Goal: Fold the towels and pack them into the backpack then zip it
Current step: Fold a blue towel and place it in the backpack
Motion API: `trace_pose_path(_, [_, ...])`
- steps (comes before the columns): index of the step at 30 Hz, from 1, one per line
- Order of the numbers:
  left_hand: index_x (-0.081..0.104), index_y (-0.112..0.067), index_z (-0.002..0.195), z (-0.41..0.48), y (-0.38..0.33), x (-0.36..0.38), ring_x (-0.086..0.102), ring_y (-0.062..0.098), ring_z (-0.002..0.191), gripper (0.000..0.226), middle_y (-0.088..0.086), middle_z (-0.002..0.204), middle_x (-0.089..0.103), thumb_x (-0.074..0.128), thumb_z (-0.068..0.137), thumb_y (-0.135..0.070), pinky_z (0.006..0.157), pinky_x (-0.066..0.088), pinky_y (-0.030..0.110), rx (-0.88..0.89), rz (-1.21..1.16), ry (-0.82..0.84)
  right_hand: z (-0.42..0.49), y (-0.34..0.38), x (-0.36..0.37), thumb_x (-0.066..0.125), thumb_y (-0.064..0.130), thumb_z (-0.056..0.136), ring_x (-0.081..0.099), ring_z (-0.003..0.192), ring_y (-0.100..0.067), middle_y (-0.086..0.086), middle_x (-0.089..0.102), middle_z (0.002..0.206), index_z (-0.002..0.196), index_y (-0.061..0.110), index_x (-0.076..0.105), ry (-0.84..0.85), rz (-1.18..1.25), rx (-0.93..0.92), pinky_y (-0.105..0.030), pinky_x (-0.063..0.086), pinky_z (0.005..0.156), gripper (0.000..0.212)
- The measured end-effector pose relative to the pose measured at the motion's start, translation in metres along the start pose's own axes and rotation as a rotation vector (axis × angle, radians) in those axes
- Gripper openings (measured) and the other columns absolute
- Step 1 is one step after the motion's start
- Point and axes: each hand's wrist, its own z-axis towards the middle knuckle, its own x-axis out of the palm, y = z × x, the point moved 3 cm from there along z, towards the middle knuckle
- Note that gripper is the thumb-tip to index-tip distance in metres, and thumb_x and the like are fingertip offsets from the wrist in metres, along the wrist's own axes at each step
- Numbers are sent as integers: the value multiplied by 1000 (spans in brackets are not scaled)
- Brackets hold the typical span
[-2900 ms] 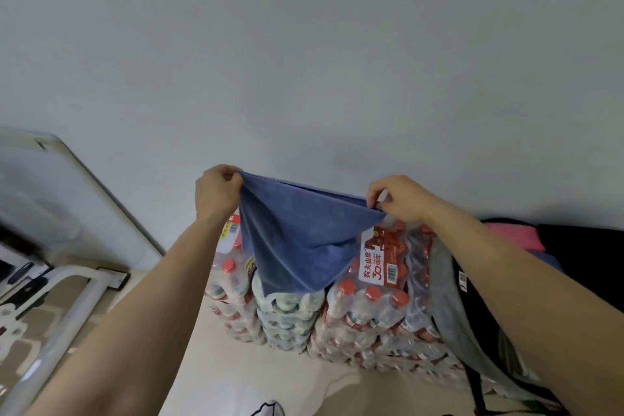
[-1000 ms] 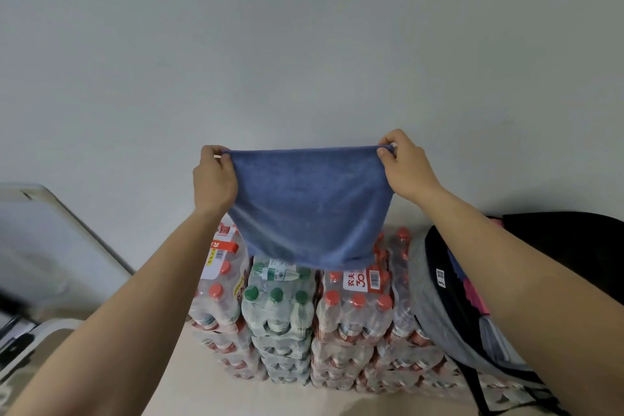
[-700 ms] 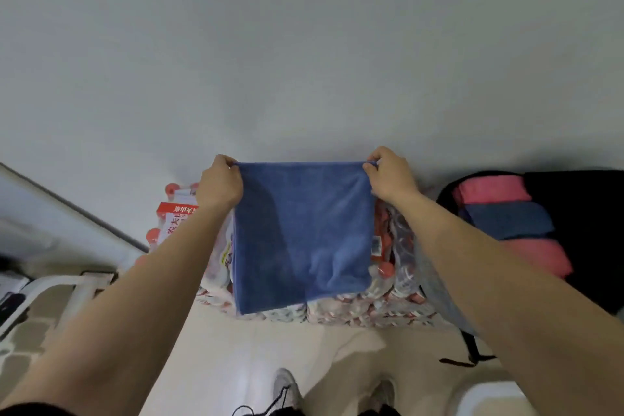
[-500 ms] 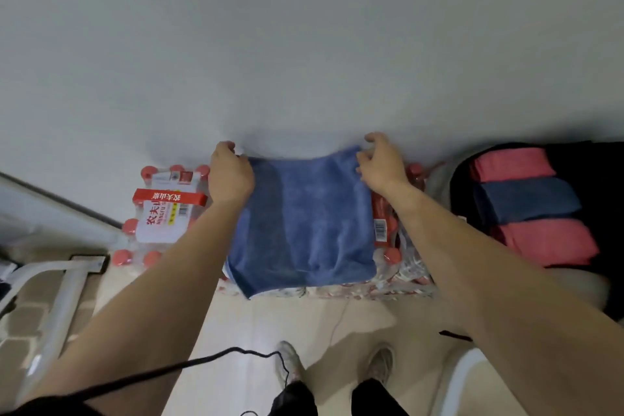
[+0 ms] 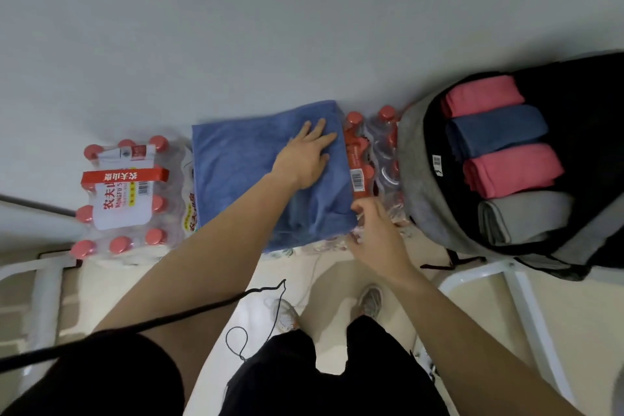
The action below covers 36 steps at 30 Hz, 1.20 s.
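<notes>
The blue towel (image 5: 236, 172) lay spread on the water-bottle packs (image 5: 125, 186), used as a table. The left hand (image 5: 305, 154) pressed it flat, fingers straight, to pin it. The right hand (image 5: 374, 233) curled at its near corner, grip unclear. The open backpack (image 5: 415, 159) waited alongside.

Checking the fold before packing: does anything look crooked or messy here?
The blue towel on the water bottle packs is creased and bunched at its near right corner, by the right hand. The left hand presses the rest flat.
</notes>
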Motion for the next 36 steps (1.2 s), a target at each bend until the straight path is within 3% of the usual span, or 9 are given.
trace_pose_path(5, [22,-28,155,1,2,-5,-1,26,152,56,-2,165,0,43,103,-28,119,19,51,27,15,67,3,1,-1,74,5,74,58,76,-27,-5,52,101,93,17,50,-78,-131,-73,-34,43,59,32])
trace_pose_path(12, [17,-28,155,1,0,-5,-3,26,151,57,-1,165,-2,41,104,-28,121,15,49,19,38,80,-17,-11,-9,77,9,71,63,66,-28,-4,64,85,87,15,67,-171,-234,-160,-36,51,53,20])
trace_pose_path(18, [16,-28,156,-2,-4,-10,-3,27,151,58,-1,165,-4,41,104,-29,121,17,46,3,66,104,-46,-18,7,62,14,79,56,75,-19,3,61,86,86,21,61,116,-143,16,-35,47,64,10])
trace_pose_path(21, [16,-29,156,-2,-4,-8,-4,27,151,58,-1,165,-5,40,104,-29,121,17,48,0,70,104,-40,-10,2,61,32,85,58,76,-12,10,65,84,88,27,65,215,-251,68,-27,42,65,7])
trace_pose_path(25, [16,-29,156,-4,-4,-8,-3,26,151,58,-1,165,-3,40,103,-29,121,16,50,-1,57,103,-21,8,-15,52,37,94,58,69,-19,6,58,76,77,23,54,133,-324,-6,-29,37,57,21])
trace_pose_path(28, [23,-25,155,-19,-4,-13,4,24,152,56,1,165,9,42,102,-25,121,15,50,15,-1,-28,11,22,-25,51,24,96,60,81,-21,0,60,98,96,20,62,3,-228,-71,-29,40,66,11])
trace_pose_path(31, [36,-19,150,-52,11,-22,13,27,151,52,5,162,23,43,99,-21,121,13,51,-118,-51,-305,48,35,-20,53,24,96,54,114,-28,-7,54,132,132,16,57,-63,-308,-199,-41,49,92,38])
trace_pose_path(33, [33,-17,151,-76,29,-23,12,27,151,53,6,162,21,41,100,-24,121,10,50,-263,-3,-432,66,42,-10,47,34,98,40,136,-32,-11,37,154,148,16,40,1,-442,-269,-47,39,109,53])
trace_pose_path(36, [13,-12,156,-102,63,-15,0,25,152,63,8,165,5,32,102,-37,121,2,48,-466,50,-410,84,35,6,26,48,102,4,152,-28,-11,-2,165,157,15,5,182,-621,-280,-45,10,123,68])
